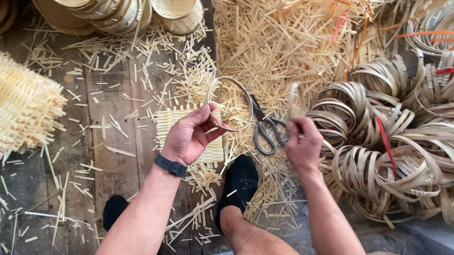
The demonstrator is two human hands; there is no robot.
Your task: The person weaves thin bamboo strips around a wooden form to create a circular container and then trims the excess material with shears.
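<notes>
Hoop [230,103]: thin, round, pale bamboo | left hand [189,134] pinching rim

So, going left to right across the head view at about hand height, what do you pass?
Stack of woven bamboo mats → left hand → thin bamboo ring pinched in it → scissors → right hand → pile of coiled bamboo strip hoops.

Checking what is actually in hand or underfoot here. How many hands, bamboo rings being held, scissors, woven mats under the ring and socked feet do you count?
Hands: 2, left hand, right hand
Held bamboo ring: 1
Scissors: 1
Woven mat on the floor: 1
Black-socked feet: 2, one, another
Total: 7
</notes>
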